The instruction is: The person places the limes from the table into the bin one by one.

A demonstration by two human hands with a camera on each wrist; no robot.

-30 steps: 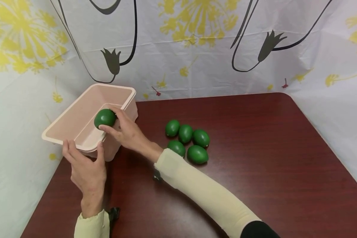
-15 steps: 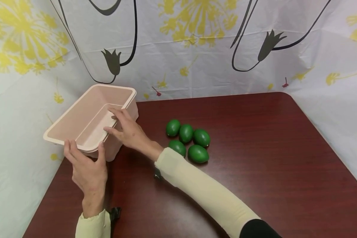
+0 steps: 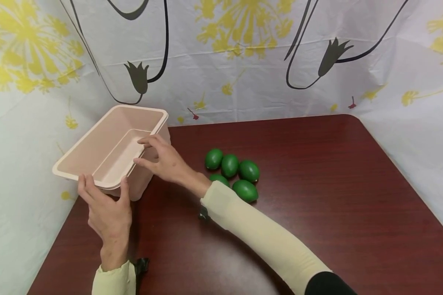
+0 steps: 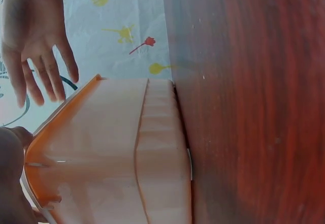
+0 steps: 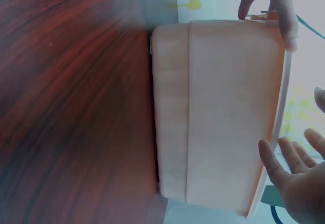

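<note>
A pale pink plastic bin (image 3: 101, 141) stands at the table's back left. My left hand (image 3: 110, 219) grips its near rim, fingers spread round the corner and thumb to the right. Just over the bin's right rim hovers my right hand (image 3: 166, 162), thumb and fingers apart with nothing between them; the right wrist view has its fingers (image 5: 274, 165) beside the rim. No lime shows on the visible part of the bin's floor; the strip along the right wall is hidden. Several green limes lie in a cluster on the table, including a front one (image 3: 245, 191).
The dark red wooden table (image 3: 317, 196) reaches to a white curtain (image 3: 258, 90) with yellow and grey flower prints behind it. My right sleeve (image 3: 262, 233) crosses the table's front and partly covers one lime (image 3: 219, 179).
A second ago my right hand held a lime over the bin; it let go, and the lime is out of sight. The right hand has since drawn slightly right. The left hand stays put.
</note>
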